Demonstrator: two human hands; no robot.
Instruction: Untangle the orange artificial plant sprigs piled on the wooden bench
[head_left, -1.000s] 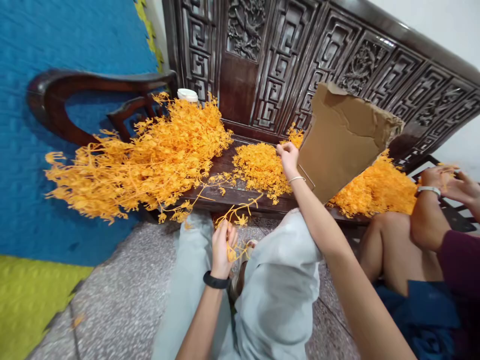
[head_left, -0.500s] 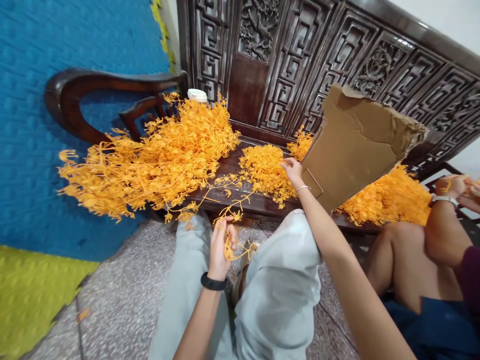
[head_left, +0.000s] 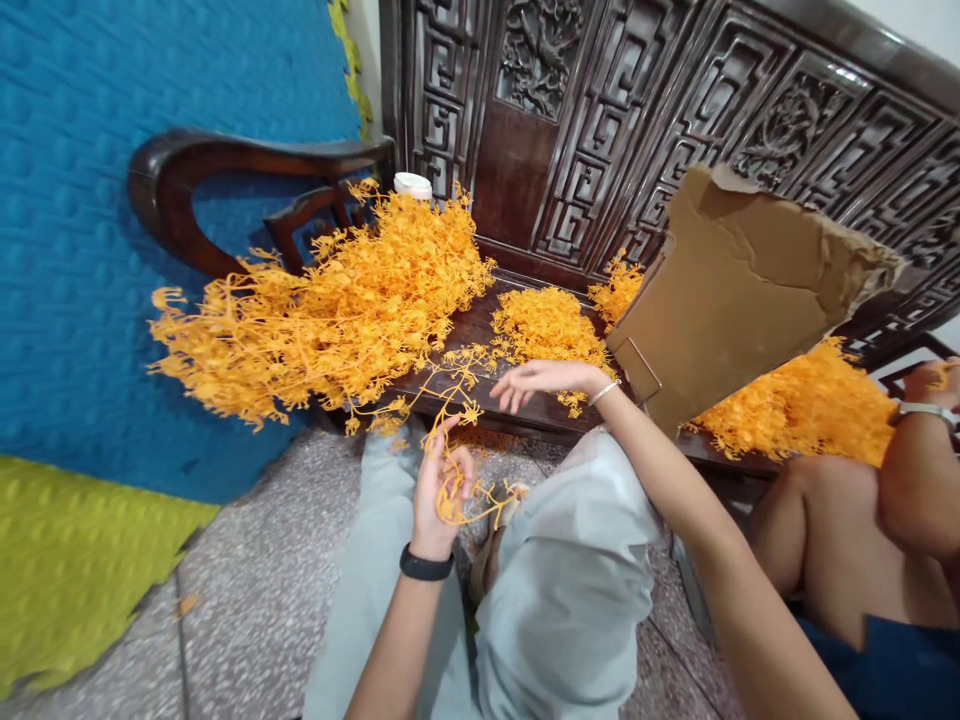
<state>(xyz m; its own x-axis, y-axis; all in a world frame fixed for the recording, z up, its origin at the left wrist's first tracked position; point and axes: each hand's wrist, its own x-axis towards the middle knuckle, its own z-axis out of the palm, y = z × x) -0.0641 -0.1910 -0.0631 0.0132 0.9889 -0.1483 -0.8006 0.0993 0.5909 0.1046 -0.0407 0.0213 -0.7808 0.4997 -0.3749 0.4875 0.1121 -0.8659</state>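
Observation:
My left hand (head_left: 439, 495), with a black band at the wrist, holds thin branching orange strands (head_left: 472, 515) above my lap. Some strands run up from its fingers to the dark wooden bench seat (head_left: 480, 325). My right hand (head_left: 551, 382) hangs over the bench's front edge, its fingers apart and drooping, with nothing in them. Just behind it lies a small orange pile (head_left: 551, 325). A much larger tangled orange heap (head_left: 337, 310) covers the bench's left end.
A brown cardboard piece (head_left: 750, 290) leans on the bench at the right, with another orange heap (head_left: 817, 400) behind it. A person's bare knee (head_left: 825, 510) is at the right. A white round container (head_left: 412, 186) stands behind the large heap. The curved armrest (head_left: 172, 190) is at the left.
My right hand has moved from the small pile towards my left hand, and its fingers have spread. My left hand stays nearly in place with the strands. The view has shifted slightly left.

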